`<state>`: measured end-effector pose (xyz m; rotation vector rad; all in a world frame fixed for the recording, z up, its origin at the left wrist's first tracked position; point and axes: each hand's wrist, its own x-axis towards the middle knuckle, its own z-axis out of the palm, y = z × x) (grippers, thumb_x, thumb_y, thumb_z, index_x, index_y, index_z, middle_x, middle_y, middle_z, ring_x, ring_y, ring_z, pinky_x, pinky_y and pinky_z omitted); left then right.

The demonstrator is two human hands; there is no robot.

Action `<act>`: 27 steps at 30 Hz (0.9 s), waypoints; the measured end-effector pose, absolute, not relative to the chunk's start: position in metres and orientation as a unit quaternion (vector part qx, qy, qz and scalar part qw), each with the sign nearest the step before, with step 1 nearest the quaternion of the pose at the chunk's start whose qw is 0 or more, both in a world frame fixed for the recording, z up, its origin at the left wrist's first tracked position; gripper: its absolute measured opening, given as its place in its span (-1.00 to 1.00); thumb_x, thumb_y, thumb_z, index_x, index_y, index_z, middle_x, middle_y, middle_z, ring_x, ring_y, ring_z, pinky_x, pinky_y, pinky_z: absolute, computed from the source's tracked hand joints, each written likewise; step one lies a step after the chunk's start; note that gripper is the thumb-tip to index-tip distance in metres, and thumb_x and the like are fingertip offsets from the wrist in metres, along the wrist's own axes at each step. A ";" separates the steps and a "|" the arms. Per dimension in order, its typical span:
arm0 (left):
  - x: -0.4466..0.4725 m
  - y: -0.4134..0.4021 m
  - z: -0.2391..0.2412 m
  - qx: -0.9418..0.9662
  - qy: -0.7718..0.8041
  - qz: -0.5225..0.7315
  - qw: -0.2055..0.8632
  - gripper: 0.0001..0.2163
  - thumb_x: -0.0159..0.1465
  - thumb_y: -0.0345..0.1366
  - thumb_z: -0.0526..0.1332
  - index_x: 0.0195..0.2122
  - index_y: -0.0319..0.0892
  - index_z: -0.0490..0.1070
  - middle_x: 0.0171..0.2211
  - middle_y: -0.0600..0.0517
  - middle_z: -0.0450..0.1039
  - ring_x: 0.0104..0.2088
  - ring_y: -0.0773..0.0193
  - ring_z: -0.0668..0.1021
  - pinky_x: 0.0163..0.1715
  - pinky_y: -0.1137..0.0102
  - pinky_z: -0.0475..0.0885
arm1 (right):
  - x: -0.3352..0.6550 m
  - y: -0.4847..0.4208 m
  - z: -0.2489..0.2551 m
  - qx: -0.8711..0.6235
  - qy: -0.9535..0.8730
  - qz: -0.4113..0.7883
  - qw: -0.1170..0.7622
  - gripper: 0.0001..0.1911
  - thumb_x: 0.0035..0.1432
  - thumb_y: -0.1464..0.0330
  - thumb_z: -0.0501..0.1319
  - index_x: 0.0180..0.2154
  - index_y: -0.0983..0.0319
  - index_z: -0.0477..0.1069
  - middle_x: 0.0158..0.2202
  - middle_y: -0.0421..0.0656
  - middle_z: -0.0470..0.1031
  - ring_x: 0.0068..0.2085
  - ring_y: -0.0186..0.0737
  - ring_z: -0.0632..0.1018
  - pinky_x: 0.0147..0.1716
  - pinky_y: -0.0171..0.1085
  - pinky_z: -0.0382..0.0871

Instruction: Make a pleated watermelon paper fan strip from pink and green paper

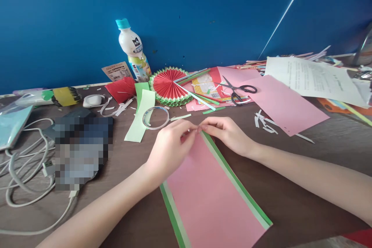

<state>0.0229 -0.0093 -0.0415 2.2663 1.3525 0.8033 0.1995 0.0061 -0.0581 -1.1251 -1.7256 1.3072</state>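
Note:
A long pink paper strip (209, 197) with green borders along both long sides lies on the brown table (290, 201), running from the front edge toward the middle. My left hand (171, 149) and my right hand (226, 131) meet at its far end. Both pinch that end with closed fingertips, thumbs and forefingers almost touching each other. The far edge of the paper is hidden under my fingers. A clear tape roll (155, 117) lies just beyond my left hand on a light green strip (141, 118).
Black-handled scissors (240, 92) rest on pink sheets at the back. A folded red and green paper fan (168, 86), a bottle (133, 50), white printed paper (314, 79) and paper scraps crowd the back. White cables (26, 162) and a blurred-out item lie left.

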 end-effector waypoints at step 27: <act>0.026 -0.009 -0.032 0.708 0.541 0.245 0.383 -0.75 0.19 -0.09 0.14 -0.47 -0.17 0.28 -0.50 0.13 0.39 -0.49 0.39 0.40 -0.52 0.50 0.25 | 0.196 0.004 -0.059 -0.410 -0.665 0.530 0.329 -0.94 0.09 0.42 0.11 -0.43 0.26 0.31 -0.48 -0.27 0.30 -0.41 -0.37 0.30 -0.40 -0.35 0.15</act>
